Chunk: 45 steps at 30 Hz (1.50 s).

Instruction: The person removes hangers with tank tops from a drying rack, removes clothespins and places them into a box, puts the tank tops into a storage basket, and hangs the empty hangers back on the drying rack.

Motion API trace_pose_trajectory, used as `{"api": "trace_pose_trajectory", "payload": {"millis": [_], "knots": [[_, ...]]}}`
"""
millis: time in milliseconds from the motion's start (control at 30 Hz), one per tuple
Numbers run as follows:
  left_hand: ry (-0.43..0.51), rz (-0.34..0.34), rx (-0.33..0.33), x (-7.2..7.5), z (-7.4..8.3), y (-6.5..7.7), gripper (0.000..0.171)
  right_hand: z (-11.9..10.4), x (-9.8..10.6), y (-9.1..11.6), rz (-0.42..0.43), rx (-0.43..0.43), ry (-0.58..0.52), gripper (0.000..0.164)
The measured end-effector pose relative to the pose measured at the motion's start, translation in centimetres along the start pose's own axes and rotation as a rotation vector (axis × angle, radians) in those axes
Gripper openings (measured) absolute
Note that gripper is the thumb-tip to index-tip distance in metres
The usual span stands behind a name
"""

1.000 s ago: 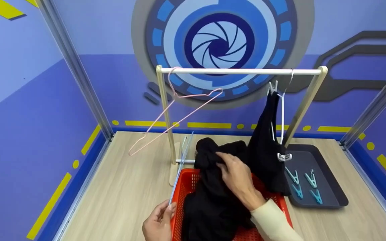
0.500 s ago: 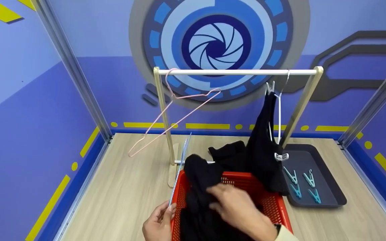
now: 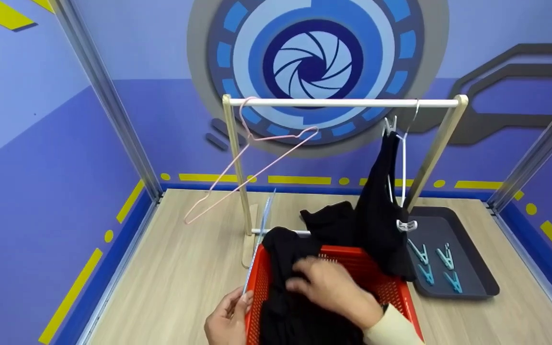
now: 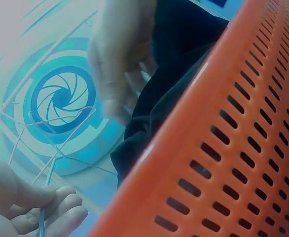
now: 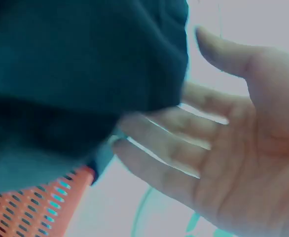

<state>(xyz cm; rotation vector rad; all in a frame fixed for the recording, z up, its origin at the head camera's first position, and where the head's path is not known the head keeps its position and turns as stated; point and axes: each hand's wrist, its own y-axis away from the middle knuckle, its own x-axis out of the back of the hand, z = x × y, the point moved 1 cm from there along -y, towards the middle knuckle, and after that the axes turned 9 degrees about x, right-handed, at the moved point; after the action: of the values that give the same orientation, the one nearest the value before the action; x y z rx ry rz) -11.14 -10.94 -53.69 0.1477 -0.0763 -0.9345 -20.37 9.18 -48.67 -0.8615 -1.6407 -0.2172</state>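
Between thumb and fingers my left hand (image 3: 228, 316) pinches a light-blue clothes hanger (image 3: 262, 225), which stands on edge along the left side of a red basket (image 3: 343, 251). A black garment (image 3: 288, 249) lies bunched in the basket and over its back left corner. My right hand (image 3: 328, 285) is above this cloth, slightly blurred in the head view. In the right wrist view its fingers (image 5: 179, 163) are spread and nearly straight beside the garment (image 5: 85, 59), thumb apart; the fingertips are partly hidden by the cloth.
Behind the basket stands a rack (image 3: 343, 102) with a pink hanger (image 3: 252, 179) at left. At right a black garment (image 3: 376, 206) hangs from a white hanger (image 3: 404, 167) with white clips. A dark tray (image 3: 477, 275) holds several teal clothespins (image 3: 445, 257).
My right hand has come back toward me from behind the basket, and the black garment has dropped lower at the basket's back left corner. The left hand stays on the hanger.
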Motion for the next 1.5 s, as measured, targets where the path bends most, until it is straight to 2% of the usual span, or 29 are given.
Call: {"api": "trace_pose_trajectory", "payload": {"millis": [100,167,300,367,433,533,700,833,1000,1133,1233,1367,1500], "knots": [[-0.006,-0.001,0.01,0.0,0.1,-0.1,0.018,1.3,-0.4,-1.8,0.118,-0.032,-0.01,0.038],[-0.008,0.004,0.017,0.0,0.2,-0.1,0.018,2.2,-1.2,-2.9,0.143,-0.057,-0.018,0.046],[-0.007,0.014,0.027,0.0,0.1,0.0,0.018,3.8,-3.3,-4.2,0.085,-0.099,-0.037,0.068],[-0.006,0.01,0.026,0.0,0.0,0.1,0.018,4.4,-4.2,-4.5,0.066,-0.1,-0.033,0.071],[-0.009,0.002,0.023,-0.1,0.0,0.1,0.017,5.1,-4.9,-4.6,0.078,-0.083,-0.003,0.065],[-0.02,0.003,0.012,-0.1,0.1,0.1,0.017,5.8,-5.4,-4.5,0.141,-0.058,0.039,0.046],[-0.021,0.004,0.004,-0.1,0.3,0.0,0.017,6.3,-5.4,-4.4,0.238,-0.052,0.058,0.026],[-0.015,-0.01,-0.002,0.0,0.1,0.0,0.018,5.8,-4.6,-4.3,0.311,-0.044,0.075,0.023],[-0.036,0.001,-0.002,0.2,0.0,0.0,0.017,3.6,-2.0,-3.5,0.352,-0.01,0.092,0.027],[-0.032,0.005,-0.01,0.2,-0.1,0.1,0.017,1.3,-0.2,-2.2,0.323,0.039,0.105,0.029],[-0.03,0.01,-0.017,0.1,-0.1,0.2,0.017,0.0,0.1,-0.9,0.259,0.082,0.122,0.029],[-0.033,0.02,-0.012,0.0,0.1,0.2,0.018,-0.5,-1.2,0.2,0.128,0.113,0.157,0.028],[-0.031,0.012,0.012,-0.2,0.2,0.2,0.018,0.1,-3.2,0.4,-0.002,0.123,0.201,0.026]]}}
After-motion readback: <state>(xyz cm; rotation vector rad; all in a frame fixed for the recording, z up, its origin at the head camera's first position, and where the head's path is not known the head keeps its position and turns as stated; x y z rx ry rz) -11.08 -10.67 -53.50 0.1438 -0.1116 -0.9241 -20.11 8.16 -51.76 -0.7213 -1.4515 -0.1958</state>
